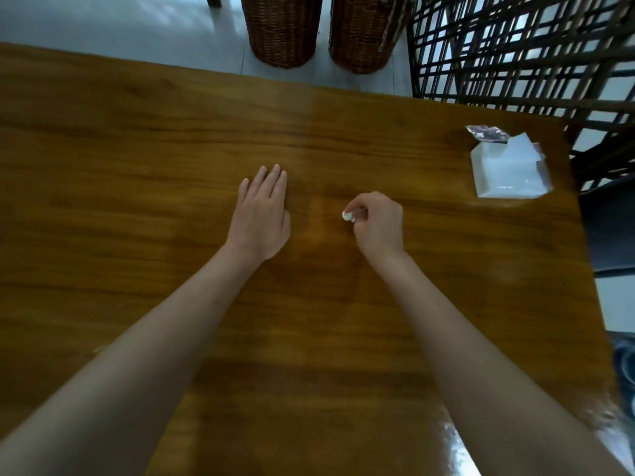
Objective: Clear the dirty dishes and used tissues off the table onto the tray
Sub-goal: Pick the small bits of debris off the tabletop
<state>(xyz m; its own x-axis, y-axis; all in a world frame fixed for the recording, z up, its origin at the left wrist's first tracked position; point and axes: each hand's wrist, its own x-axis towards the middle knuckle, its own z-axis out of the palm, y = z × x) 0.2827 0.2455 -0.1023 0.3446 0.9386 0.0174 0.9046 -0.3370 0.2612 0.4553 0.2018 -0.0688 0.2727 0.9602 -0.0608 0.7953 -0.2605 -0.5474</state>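
We see our left hand [260,214] lying flat on the wooden table [137,149], palm down, the fingers straight and close together, the thumb tucked along the side. It holds nothing; it only rests on the bare wood near the middle of the table.

Our right hand [376,223] sits just beside it, apart from it, with a strip of table between the two. Its fingers are curled inward, and the fingertips pinch a small white scrap of tissue [347,216] that peeps out at the hand's left side. Most of that scrap is hidden inside the curled fingers, so we cannot tell its full shape, nor whether it touches the wood or is lifted clear of it.

Toward the far right corner of the table lies an opened pack of tissues [510,168], a clear wrapper with white sheets inside and a torn silvery flap at its far end. It is well apart from the right hand and close to the table's right edge.

Beyond the far edge stand two woven baskets [281,29], their tops cut off by the frame, and at the far right a dark lattice chair [515,53]. The near right corner of the table glares with reflected light, and what lies past the right edge there is blurred.
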